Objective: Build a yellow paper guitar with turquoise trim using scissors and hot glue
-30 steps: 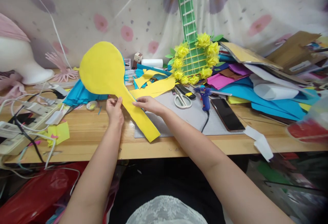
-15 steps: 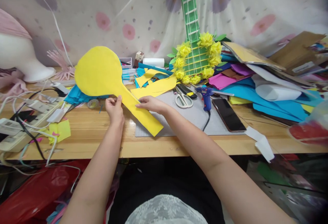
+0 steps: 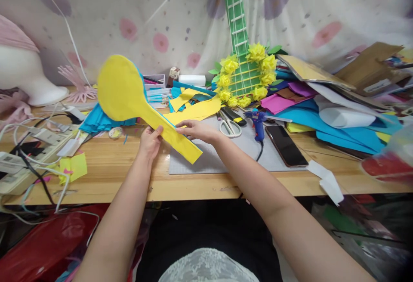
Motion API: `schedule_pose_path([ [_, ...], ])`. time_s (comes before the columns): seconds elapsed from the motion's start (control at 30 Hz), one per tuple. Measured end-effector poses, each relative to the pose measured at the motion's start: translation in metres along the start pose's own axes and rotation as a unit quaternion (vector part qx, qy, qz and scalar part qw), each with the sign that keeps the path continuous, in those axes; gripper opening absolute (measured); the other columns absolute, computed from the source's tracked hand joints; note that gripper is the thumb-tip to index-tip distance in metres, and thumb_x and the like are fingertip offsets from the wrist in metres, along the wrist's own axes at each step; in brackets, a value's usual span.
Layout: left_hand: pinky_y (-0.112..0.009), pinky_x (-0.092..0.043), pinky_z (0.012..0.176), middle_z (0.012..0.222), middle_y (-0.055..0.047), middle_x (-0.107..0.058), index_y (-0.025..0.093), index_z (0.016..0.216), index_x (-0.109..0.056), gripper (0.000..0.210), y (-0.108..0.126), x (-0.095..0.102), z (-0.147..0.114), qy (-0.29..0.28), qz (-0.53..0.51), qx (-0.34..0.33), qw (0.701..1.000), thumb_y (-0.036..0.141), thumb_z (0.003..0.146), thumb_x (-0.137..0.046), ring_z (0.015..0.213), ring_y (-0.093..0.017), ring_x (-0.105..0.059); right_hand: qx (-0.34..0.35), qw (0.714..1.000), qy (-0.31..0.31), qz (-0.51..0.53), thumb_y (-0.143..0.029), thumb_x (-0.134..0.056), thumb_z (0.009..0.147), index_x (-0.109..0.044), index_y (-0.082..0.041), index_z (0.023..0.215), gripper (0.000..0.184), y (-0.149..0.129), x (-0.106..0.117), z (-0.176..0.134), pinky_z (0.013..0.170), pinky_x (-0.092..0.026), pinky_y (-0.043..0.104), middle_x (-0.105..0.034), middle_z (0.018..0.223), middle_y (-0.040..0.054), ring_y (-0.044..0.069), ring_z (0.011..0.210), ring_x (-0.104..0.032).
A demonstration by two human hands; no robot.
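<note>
A yellow guitar-shaped cutout [image 3: 124, 90] with a blue edge along its right side is held up over the table, its round body at upper left and its long neck slanting down to the right. My left hand [image 3: 151, 141] grips the near edge of the neck, thumb on the yellow face. My right hand [image 3: 196, 130] has its fingers closed on the neck's far edge, partly hidden behind it. Beneath the neck's end lies a grey cutting mat [image 3: 213, 161]. On the mat are white-handled scissors [image 3: 230, 128] and a blue glue gun [image 3: 258, 125].
A green guitar with yellow paper flowers [image 3: 243, 71] leans at the back. Yellow scraps [image 3: 196, 110] lie before it. A phone [image 3: 286, 145] rests on the mat's right, beside piled coloured sheets [image 3: 351, 135]. Power strips with cables [image 3: 48, 157] crowd the left.
The yellow cutout has turned so that its blue edge now shows along the right side. Its round body looks narrower, and my left hand has shifted slightly right and down along the neck.
</note>
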State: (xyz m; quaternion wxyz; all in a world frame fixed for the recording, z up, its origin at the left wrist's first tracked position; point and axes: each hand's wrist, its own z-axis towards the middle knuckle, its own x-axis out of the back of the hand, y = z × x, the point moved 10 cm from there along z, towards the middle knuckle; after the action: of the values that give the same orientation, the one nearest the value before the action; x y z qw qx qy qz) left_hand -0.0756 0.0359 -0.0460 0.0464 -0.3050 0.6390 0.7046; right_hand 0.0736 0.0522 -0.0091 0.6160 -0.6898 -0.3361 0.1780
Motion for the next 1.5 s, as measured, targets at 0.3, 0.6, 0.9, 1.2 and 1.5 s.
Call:
schedule_pose_path([
  [0.3, -0.028, -0.054, 0.068, 0.091, -0.004, -0.069, 0.018, 0.089, -0.059, 0.05, -0.005, -0.013, -0.007, -0.034, 0.022, 0.007, 0.999, 0.027, 0.047, -0.085, 0.078, -0.017, -0.066, 0.025, 0.999, 0.023, 0.033, -0.033, -0.061, 0.075, -0.066, -0.014, 0.077, 0.02, 0.022, 0.011, 0.005, 0.06, -0.041, 0.021, -0.065, 0.075, 0.0001, 0.012, 0.068, -0.056],
  [0.6, -0.028, -0.055, 0.06, 0.085, -0.006, -0.068, 0.017, 0.09, -0.058, 0.05, -0.026, -0.028, -0.018, -0.1, 0.095, 0.086, 0.987, 0.022, 0.047, -0.083, 0.072, -0.017, -0.066, 0.023, 0.991, 0.071, 0.108, -0.034, -0.069, 0.068, -0.067, -0.014, 0.077, 0.022, 0.021, 0.018, 0.013, 0.061, -0.043, 0.02, -0.066, 0.075, 0.0001, 0.011, 0.07, -0.057],
  [0.9, -0.029, -0.053, 0.061, 0.086, -0.003, -0.066, 0.018, 0.089, -0.054, 0.049, -0.01, -0.005, -0.008, -0.021, 0.095, -0.005, 0.995, 0.024, 0.048, -0.082, 0.075, -0.017, -0.064, -0.013, 0.996, 0.032, 0.081, -0.028, -0.069, 0.069, -0.064, -0.016, 0.102, 0.035, 0.034, 0.012, 0.0, 0.058, -0.043, 0.02, -0.067, 0.091, 0.0035, 0.011, 0.074, -0.058],
  [1.2, -0.03, -0.053, 0.069, 0.095, -0.006, -0.067, 0.018, 0.094, -0.057, 0.052, -0.024, -0.017, -0.015, -0.057, 0.097, 0.036, 0.993, 0.024, 0.049, -0.082, 0.081, -0.018, -0.065, 0.021, 0.984, 0.025, 0.173, -0.022, -0.073, 0.06, -0.067, -0.016, 0.091, 0.032, 0.05, 0.006, 0.005, 0.071, -0.05, 0.026, -0.069, 0.089, 0.0005, 0.014, 0.078, -0.062],
  [1.5, -0.035, -0.054, 0.07, 0.085, -0.007, -0.07, 0.014, 0.087, -0.063, 0.051, -0.03, -0.007, -0.016, -0.038, 0.102, 0.079, 0.991, 0.027, 0.043, -0.085, 0.075, -0.02, -0.066, 0.019, 0.988, 0.147, -0.042, -0.035, -0.064, 0.075, -0.058, -0.016, 0.096, 0.029, 0.035, 0.041, -0.005, 0.065, -0.048, 0.026, -0.066, 0.083, 0.0051, 0.014, 0.071, -0.062],
])
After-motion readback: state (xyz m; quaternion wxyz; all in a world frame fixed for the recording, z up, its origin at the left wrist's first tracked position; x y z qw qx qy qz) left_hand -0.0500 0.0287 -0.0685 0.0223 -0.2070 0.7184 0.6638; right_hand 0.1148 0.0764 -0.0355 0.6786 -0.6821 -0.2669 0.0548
